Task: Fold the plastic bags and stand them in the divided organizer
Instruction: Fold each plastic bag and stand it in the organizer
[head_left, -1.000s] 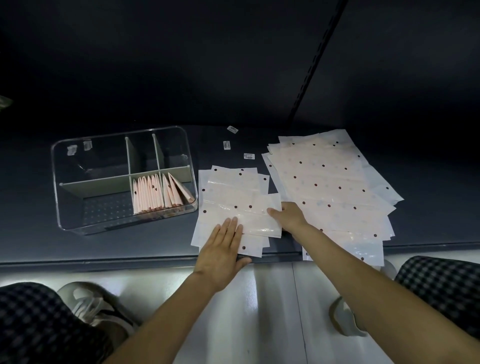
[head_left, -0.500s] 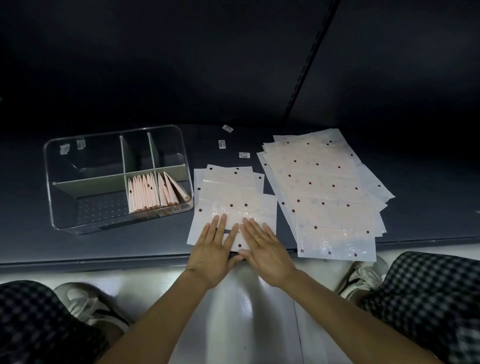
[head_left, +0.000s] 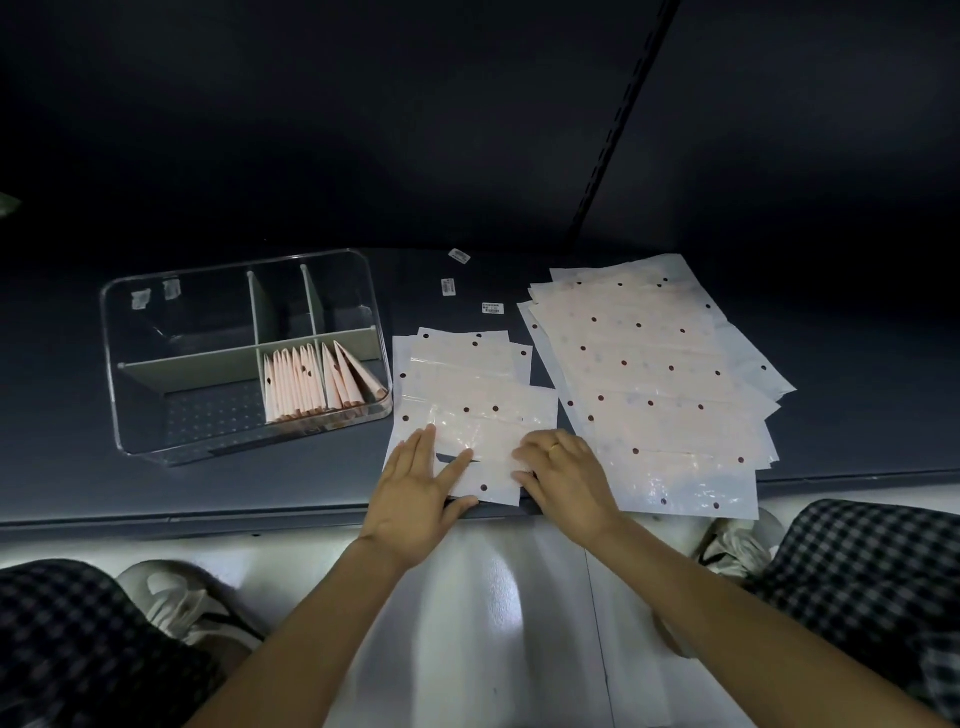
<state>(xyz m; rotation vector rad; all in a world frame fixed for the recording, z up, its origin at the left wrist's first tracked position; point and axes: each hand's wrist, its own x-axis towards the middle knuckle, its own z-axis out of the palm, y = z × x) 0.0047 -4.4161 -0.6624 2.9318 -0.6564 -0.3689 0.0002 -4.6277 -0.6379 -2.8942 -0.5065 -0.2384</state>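
A small pile of white, dark-dotted plastic bags (head_left: 467, 395) lies half-folded on the dark shelf in front of me. My left hand (head_left: 421, 488) rests flat on its near left part, fingers straight and spread. My right hand (head_left: 566, 478) is at the pile's near right corner, fingers bent, pinching the top bag's near edge, which lifts slightly. A larger stack of unfolded bags (head_left: 654, 384) lies to the right. The clear divided organizer (head_left: 111, 364) sits to the left, with several folded pink bags (head_left: 311, 384) standing in its near right compartment.
Three small white labels (head_left: 449, 287) lie on the shelf behind the bags. The shelf's front edge (head_left: 208, 517) runs just below my hands. My knees in checked trousers and my shoes (head_left: 176, 608) are on the pale floor below.
My right hand came from the pile's right edge to its near edge beside my left hand. Its fingers went from flat to bent on the top bag.
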